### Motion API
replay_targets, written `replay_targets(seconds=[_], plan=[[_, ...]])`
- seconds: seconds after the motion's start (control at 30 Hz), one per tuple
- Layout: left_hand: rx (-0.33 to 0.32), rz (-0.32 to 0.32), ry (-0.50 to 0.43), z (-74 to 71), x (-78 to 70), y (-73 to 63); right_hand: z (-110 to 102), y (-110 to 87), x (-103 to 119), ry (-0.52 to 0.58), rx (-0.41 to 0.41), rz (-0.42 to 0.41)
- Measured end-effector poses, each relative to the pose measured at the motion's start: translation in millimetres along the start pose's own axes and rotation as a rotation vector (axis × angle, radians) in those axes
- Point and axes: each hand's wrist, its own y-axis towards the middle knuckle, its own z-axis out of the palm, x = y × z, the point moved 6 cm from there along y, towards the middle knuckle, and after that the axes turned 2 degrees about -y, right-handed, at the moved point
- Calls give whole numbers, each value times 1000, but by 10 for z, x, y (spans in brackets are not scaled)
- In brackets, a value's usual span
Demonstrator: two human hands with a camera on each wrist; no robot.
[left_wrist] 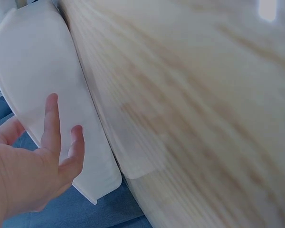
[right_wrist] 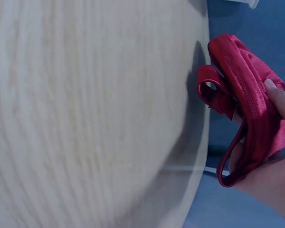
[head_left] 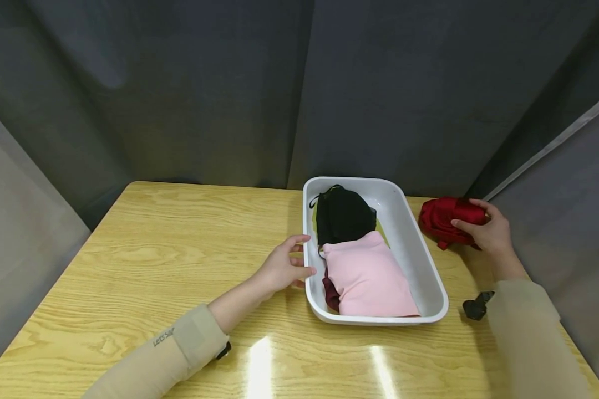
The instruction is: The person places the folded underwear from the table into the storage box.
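Observation:
A white plastic tray (head_left: 431, 282) stands on the table. Inside it, a folded black garment with thin straps (head_left: 344, 216) lies at the back, and a folded pink cloth garment (head_left: 369, 277) covers part of a dark red one (head_left: 331, 291). My left hand (head_left: 284, 265) rests at the tray's left rim, thumb tip over the edge; the left wrist view shows fingers spread beside the outer wall. To the right of the tray, my right hand (head_left: 494, 230) grips a folded red satin bra (right_wrist: 249, 95), thumb on one face and fingers partly hidden behind.
The wooden table (head_left: 155, 266) reaches well to the left of the tray. A dark grey curtain (head_left: 204, 94) hangs behind its back edge, and a lighter panel (head_left: 579, 194) stands close by my right arm. Dark wrist-camera mounts (head_left: 476, 306) show at the wrists.

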Motion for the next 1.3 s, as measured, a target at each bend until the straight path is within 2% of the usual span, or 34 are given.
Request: replay_targets(seconds=[0.23, 0.6, 0.97, 1.3], plan=[[4, -1, -5, 25, -12, -3, -103, -139, 220, -31, 19, -48], [10, -1, 5, 29, 0, 14, -222, -314, 480, 97, 6, -96], [8, -12, 19, 34, 7, 11, -299, -441, 723, 118, 9, -111], [-3, -10, 32, 12, 19, 26, -357, -556, 1044, 130, 6, -146]])
